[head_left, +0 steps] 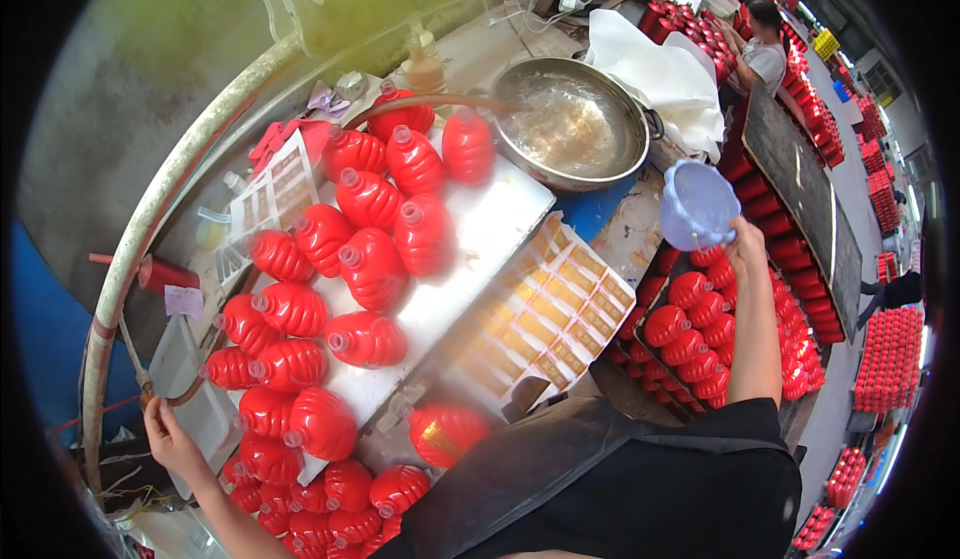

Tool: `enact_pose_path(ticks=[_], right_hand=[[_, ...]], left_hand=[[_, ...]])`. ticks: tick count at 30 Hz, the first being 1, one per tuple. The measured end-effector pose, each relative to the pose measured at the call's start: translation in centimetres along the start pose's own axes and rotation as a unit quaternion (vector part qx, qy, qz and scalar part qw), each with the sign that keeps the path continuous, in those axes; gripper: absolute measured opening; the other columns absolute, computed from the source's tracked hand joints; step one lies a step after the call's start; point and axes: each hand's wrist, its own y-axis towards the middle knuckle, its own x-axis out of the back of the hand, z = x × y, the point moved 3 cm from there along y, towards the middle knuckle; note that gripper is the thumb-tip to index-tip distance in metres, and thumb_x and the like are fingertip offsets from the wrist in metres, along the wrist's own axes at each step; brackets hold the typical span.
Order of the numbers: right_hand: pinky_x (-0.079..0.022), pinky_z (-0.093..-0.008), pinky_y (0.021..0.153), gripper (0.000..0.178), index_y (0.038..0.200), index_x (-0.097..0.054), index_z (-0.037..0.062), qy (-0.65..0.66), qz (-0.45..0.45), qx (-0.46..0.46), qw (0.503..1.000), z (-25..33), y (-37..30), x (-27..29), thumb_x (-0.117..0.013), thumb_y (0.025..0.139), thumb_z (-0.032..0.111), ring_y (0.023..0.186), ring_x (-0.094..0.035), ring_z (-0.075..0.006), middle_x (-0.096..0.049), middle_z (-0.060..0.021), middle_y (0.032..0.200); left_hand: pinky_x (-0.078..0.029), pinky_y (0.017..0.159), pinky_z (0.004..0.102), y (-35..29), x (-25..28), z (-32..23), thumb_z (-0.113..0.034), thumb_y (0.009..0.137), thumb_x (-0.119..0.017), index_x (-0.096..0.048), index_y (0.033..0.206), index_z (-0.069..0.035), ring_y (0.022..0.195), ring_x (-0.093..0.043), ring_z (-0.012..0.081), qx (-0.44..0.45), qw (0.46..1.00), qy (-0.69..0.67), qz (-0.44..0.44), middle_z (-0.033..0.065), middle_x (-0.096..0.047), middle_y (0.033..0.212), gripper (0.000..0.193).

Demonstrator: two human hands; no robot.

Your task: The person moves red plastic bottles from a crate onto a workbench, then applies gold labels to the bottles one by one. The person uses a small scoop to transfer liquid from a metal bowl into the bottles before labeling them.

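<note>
My right hand [744,249], out at the right, grips the rim of a translucent blue plastic bowl [697,204] with a scalloped edge. It holds the bowl tilted beside a round metal pan [572,124] of clear liquid. At the far left, my left hand [172,441] has its fingertips closed at a small brownish fitting by a metal pipe [100,339]; exactly what they pinch is too small to make out. Between my hands, several glossy red ribbed bottles [372,269] with clear necks lie on a white board [470,249]. One red bottle with a gold label [447,433] lies nearest my body.
Sheets of gold labels [560,309] lie right of the board, and another label sheet [270,194] lies at its left. A brown hose [430,101] runs to the pan. Crates of red bottles [690,329] stand below my right arm. A co-worker [762,54] is at the far right.
</note>
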Motion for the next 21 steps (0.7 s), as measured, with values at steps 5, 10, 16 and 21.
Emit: enact_pose_path(ticks=[5, 10, 16, 21], right_hand=[[-0.050, -0.0326, 0.046, 0.011, 0.093, -0.065, 0.0025, 0.020, 0.013, -0.030, 0.999, -6.9, 0.1, 2.2, -0.060, 0.087, 0.011, 0.063, -0.063, -0.0201, -0.066, -0.0072, 0.079], [-0.052, -0.0309, 0.046, 0.011, 0.097, -0.063, 0.0031, 0.054, 0.048, -0.047, 0.996, -13.0, 2.5, 1.4, -0.058, 0.090, 0.010, 0.062, -0.063, -0.0187, -0.067, -0.0070, 0.085], [-0.054, -0.0297, 0.045, 0.014, 0.101, -0.063, 0.0011, 0.087, 0.078, -0.082, 0.990, -18.1, 6.1, -0.6, -0.055, 0.090, 0.007, 0.057, -0.064, -0.0178, -0.068, -0.0066, 0.081], [-0.054, -0.0284, 0.046, 0.023, 0.113, -0.056, -0.0005, 0.088, 0.087, -0.083, 0.989, -18.9, 7.6, -1.3, -0.055, 0.091, 0.007, 0.060, -0.064, -0.0165, -0.067, -0.0083, 0.088]], left_hand=[[-0.052, 0.083, 0.0294, -1.6, -5.3, -12.5, 0.003, 0.096, -0.062, -0.068, 0.107, 0.004, 0.090, -0.067, 0.0155, -0.088, 0.980, -0.136, 0.116, 0.0101, -0.071, 0.099, 0.012], [-0.051, 0.069, 0.0351, -1.8, -13.4, -26.9, 0.008, 0.085, -0.066, -0.068, 0.098, 0.000, 0.079, -0.066, 0.0288, -0.313, 0.923, -0.078, 0.209, 0.0139, -0.069, 0.089, 0.015], [-0.053, 0.079, 0.0427, -0.3, -28.0, -40.0, -0.001, 0.084, -0.064, -0.068, 0.110, -0.007, 0.094, -0.067, 0.0355, -0.366, 0.881, -0.097, 0.283, 0.0135, -0.069, 0.106, 0.027], [-0.052, 0.093, 0.0451, 1.2, -40.4, -47.8, -0.007, 0.086, -0.063, -0.066, 0.120, -0.009, 0.105, -0.066, 0.0348, -0.427, 0.867, -0.012, 0.257, 0.0137, -0.069, 0.108, 0.034]])
